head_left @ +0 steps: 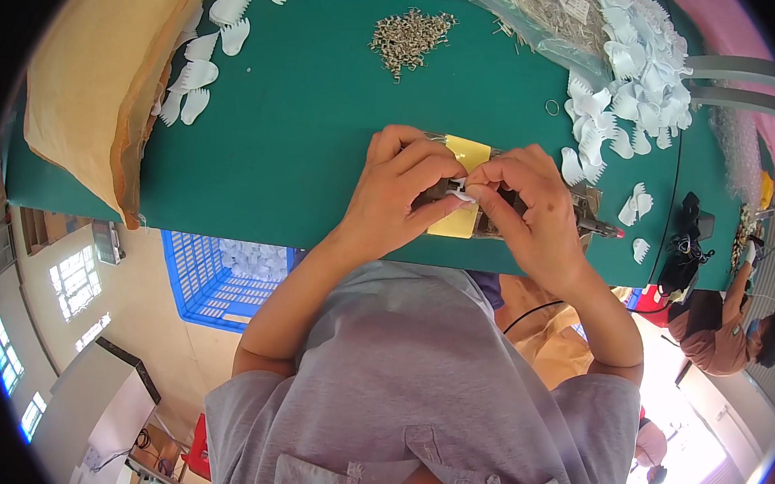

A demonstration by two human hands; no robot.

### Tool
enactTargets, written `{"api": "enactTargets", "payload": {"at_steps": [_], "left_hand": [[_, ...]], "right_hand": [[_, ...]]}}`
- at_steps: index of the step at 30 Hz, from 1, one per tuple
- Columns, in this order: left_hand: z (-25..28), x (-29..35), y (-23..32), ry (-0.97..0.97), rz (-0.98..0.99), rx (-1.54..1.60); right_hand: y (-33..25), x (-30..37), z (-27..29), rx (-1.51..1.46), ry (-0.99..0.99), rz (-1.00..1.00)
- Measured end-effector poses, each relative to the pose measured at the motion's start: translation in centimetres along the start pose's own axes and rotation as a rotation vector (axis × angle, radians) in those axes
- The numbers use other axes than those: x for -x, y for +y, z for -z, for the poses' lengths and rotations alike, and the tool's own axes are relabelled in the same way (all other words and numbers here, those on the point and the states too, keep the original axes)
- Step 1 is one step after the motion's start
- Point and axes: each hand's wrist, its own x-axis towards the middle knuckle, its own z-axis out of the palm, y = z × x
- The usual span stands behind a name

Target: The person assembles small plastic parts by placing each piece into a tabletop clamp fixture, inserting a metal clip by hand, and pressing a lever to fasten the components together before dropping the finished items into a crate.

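My left hand (397,189) and my right hand (532,202) meet near the table's front edge. Their thumbs and fingertips pinch a small white toothed clip piece (461,193), partly covered by the fingers. Beneath them lies a dark, flat fixture with a yellow strip (467,152) across it, mostly hidden. To its right a metal tool with a red tip (601,228) sticks out. Beyond the hands is a heap of small metal springs (409,41). More white toothed clip pieces (633,71) are piled at the far right, with others (198,75) scattered at the left.
A large brown paper bag (105,74) stands along the green table's (279,129) left side. Clear plastic bags (543,21) lie at the back. Black cables (687,247) rest at the right. Below the edge is a blue basket (207,289). A co-worker (719,333) is at far right.
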Motion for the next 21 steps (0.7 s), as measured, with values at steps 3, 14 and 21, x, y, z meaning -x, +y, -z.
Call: {"api": "enactTargets", "payload": {"at_steps": [3,14,21], "left_hand": [[0.0,0.0,-0.1,0.003,-0.002,0.010],[0.2,-0.1,0.0,-0.001,-0.003,-0.008],[0.3,-0.7,0.5,-0.015,-0.011,-0.013]], "right_hand": [[0.3,0.6,-1.1,0.019,0.091,0.046],[0.9,-1.7,0.4,-0.399,-0.148,-0.285],[1.1,-0.3,0.5,-0.391,-0.082,-0.240]]}}
